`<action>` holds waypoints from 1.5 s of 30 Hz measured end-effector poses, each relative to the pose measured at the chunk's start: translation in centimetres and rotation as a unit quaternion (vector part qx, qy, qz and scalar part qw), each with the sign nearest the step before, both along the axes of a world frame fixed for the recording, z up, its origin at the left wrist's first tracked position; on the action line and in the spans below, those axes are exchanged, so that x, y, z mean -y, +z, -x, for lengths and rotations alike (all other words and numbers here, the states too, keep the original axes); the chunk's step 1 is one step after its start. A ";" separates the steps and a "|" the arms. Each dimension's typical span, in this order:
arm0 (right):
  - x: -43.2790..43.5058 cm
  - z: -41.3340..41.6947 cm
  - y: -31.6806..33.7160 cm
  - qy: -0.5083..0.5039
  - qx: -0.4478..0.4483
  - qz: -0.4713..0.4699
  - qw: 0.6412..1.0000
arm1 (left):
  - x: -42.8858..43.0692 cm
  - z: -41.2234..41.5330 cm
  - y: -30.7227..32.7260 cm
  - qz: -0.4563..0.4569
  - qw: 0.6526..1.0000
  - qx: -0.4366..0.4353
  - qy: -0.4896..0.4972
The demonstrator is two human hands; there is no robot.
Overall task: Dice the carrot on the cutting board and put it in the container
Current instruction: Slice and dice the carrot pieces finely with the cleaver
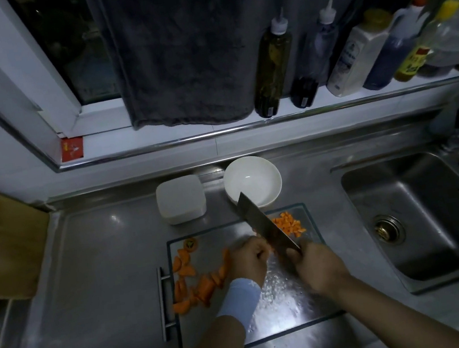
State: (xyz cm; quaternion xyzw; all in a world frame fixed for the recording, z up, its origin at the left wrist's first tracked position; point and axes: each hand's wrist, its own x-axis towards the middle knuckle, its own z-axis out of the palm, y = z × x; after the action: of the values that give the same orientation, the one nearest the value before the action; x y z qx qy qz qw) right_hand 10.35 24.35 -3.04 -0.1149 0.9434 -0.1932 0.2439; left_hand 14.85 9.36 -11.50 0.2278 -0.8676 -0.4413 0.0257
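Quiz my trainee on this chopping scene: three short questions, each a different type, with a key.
1. True or false: the white bowl already has carrot in it.
2. Which hand has its grip on the knife? A) left B) right C) both
3. Fill in: the diced carrot pile lies at the cutting board's far ___ corner, with the larger chunks on the opposite side.
Key: 1 false, the bowl looks empty. 2 B, the right hand. 3 right.
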 end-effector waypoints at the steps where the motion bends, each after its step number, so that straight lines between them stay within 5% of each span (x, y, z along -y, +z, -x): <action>1: -0.3 0.2 0.1 -0.004 -0.003 0.008 1.000 | -0.2 0.6 0.6 -0.033 0.999 -0.001 0.017; 5: -0.4 -0.6 0.1 0.003 -0.007 0.027 1.000 | 2.0 0.3 3.0 -0.044 0.994 -0.002 0.099; 9: 0.4 -2.6 -1.0 0.049 0.016 0.016 0.999 | 6.7 -1.9 2.9 0.143 0.986 0.042 0.069; 15: 0.4 -2.7 -2.1 0.001 0.003 0.003 1.000 | 7.1 -3.1 2.5 0.303 0.936 0.177 -0.041; 32: -0.8 -3.2 -2.2 0.029 -0.001 0.014 0.999 | 4.7 -5.6 1.3 0.206 0.971 0.084 -0.082; 45: -0.7 -2.9 -2.4 0.044 0.004 -0.003 0.999 | 4.6 -6.0 2.8 0.286 0.948 0.105 -0.094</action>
State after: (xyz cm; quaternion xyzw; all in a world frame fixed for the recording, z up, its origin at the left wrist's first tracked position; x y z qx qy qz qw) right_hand 13.23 25.06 -5.46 -0.1546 0.9370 -0.1804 0.2561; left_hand 20.82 4.74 -8.68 0.1733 -0.9727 -0.1485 -0.0429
